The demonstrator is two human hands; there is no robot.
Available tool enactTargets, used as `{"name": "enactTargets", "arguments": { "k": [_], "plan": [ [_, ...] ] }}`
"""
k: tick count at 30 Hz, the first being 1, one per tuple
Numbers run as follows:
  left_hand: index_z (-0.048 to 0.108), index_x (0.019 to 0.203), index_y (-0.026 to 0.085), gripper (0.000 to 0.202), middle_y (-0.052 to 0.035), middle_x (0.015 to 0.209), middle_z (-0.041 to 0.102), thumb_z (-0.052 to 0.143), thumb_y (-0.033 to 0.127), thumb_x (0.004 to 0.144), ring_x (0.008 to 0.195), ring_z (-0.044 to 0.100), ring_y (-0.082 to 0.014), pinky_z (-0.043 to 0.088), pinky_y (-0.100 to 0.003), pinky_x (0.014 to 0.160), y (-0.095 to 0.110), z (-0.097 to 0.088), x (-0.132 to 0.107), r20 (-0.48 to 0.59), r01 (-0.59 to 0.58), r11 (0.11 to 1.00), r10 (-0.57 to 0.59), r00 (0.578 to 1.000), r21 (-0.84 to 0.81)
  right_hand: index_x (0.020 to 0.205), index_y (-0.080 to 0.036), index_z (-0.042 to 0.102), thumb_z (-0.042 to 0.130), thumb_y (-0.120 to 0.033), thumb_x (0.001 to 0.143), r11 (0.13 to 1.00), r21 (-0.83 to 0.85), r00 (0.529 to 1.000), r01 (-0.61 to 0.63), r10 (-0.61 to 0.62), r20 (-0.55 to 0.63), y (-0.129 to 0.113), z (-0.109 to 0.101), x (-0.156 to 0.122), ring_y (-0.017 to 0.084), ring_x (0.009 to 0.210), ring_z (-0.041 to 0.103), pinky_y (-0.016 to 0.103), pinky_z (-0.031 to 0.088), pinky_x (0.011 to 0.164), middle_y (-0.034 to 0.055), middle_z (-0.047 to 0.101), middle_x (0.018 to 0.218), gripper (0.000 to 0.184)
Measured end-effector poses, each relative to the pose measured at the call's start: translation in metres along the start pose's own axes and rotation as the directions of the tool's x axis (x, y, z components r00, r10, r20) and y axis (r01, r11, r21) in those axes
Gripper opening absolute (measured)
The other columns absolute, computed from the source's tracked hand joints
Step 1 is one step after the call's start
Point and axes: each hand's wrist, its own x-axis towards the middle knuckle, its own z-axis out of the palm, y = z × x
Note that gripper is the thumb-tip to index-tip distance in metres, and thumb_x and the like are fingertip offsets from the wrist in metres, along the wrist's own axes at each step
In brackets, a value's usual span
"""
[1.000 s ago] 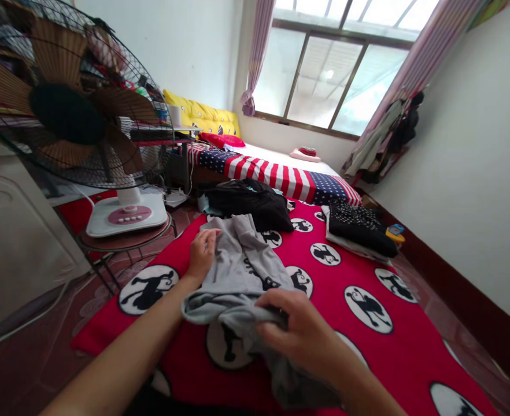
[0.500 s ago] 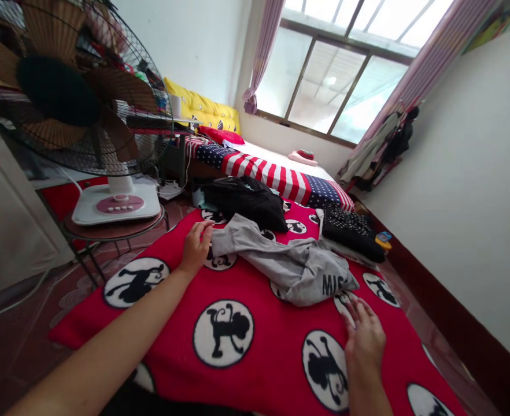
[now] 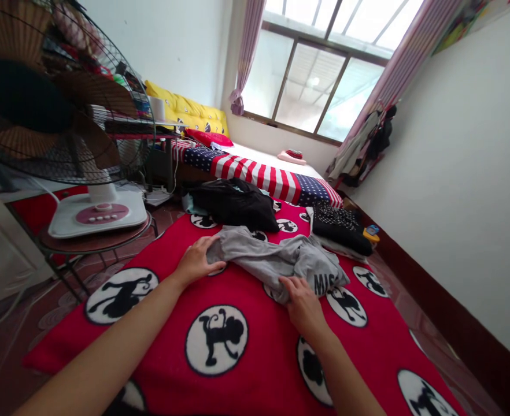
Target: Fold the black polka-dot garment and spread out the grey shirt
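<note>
A crumpled grey T-shirt (image 3: 276, 263) with dark lettering lies across a red blanket (image 3: 246, 370) printed with black monkeys in white circles. My left hand (image 3: 195, 261) rests on the shirt's left end, fingers curled round the cloth edge. My right hand (image 3: 302, 302) lies on the shirt's near edge by the lettering, fingers closing on the fabric. Both forearms reach in from the bottom.
A black garment heap (image 3: 233, 203) lies beyond the shirt. Folded dark clothes (image 3: 340, 226) sit at the right. A standing fan (image 3: 55, 115) stands on a round stool at the left. Behind, there is a bed with a stars-and-stripes cover (image 3: 263, 173). The wall runs along the right.
The shirt was flung out flat to the right. My right hand let go, landed on the blanket, then came back to the shirt's near edge. My left hand stayed on the left end.
</note>
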Motion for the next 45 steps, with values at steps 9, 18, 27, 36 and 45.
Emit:
{"name": "enactTargets", "arguments": {
  "k": [9, 18, 27, 36, 45],
  "plan": [
    [0.048, 0.134, 0.025, 0.065, -0.0084, 0.127, 0.057, 0.068, 0.037, 0.073, 0.118, 0.054, -0.0280, 0.044, -0.041, 0.097, 0.003, 0.001, -0.002, 0.002, -0.032, 0.999, 0.032, 0.999, 0.036, 0.086, -0.022, 0.066, 0.057, -0.024, 0.082, 0.879, 0.476, 0.924, 0.021, 0.165, -0.346, 0.004, -0.047, 0.009, 0.018, 0.083, 0.058, 0.027, 0.043, 0.070, 0.0027, 0.063, 0.089, 0.010],
    [0.071, 0.093, 0.022, 0.025, -0.0040, 0.100, 0.069, 0.055, 0.020, 0.074, 0.098, 0.062, -0.0230, 0.047, -0.038, 0.094, 0.006, -0.001, 0.001, -0.018, -0.041, 0.901, 0.037, 0.999, -0.431, 0.073, -0.017, 0.063, 0.072, -0.036, 0.062, 0.197, 0.977, 0.856, -0.080, 0.515, -0.034, 0.015, -0.056, -0.046, 0.010, 0.053, 0.042, 0.020, 0.033, 0.046, -0.0026, 0.049, 0.059, 0.024],
    [0.061, 0.087, 0.016, 0.021, -0.0013, 0.066, 0.067, 0.056, 0.033, 0.075, 0.053, 0.063, -0.0160, 0.057, -0.033, 0.057, 0.009, -0.012, 0.004, 0.110, 0.287, 0.267, -0.527, 0.843, -0.920, 0.066, -0.015, 0.061, 0.068, -0.050, 0.066, 0.358, 0.859, 0.930, -0.366, 0.177, 0.322, 0.042, -0.054, -0.077, 0.009, 0.049, 0.041, 0.020, 0.029, 0.046, -0.0025, 0.048, 0.053, 0.035],
    [0.063, 0.112, 0.020, 0.038, -0.0124, 0.110, 0.070, 0.057, 0.047, 0.086, 0.090, 0.071, -0.0274, 0.059, -0.043, 0.069, 0.085, -0.035, 0.089, 0.425, 0.411, 0.280, -0.010, 0.905, -0.868, 0.081, -0.018, 0.069, 0.075, -0.030, 0.058, 0.693, 0.647, 0.930, -0.320, 0.100, 0.352, 0.019, -0.022, -0.091, 0.012, 0.066, 0.050, 0.020, 0.038, 0.058, -0.0023, 0.058, 0.070, 0.026],
    [0.059, 0.127, 0.020, 0.057, -0.0092, 0.133, 0.058, 0.070, 0.027, 0.071, 0.125, 0.051, -0.0269, 0.039, -0.039, 0.108, 0.086, 0.025, 0.104, 0.003, -0.027, 0.931, 0.030, 1.000, -0.365, 0.094, -0.021, 0.066, 0.062, -0.012, 0.057, 0.783, 0.566, 0.948, -0.259, 0.093, 0.305, 0.018, -0.018, -0.103, 0.019, 0.082, 0.057, 0.027, 0.042, 0.073, 0.0010, 0.062, 0.087, 0.038]
  ]
}}
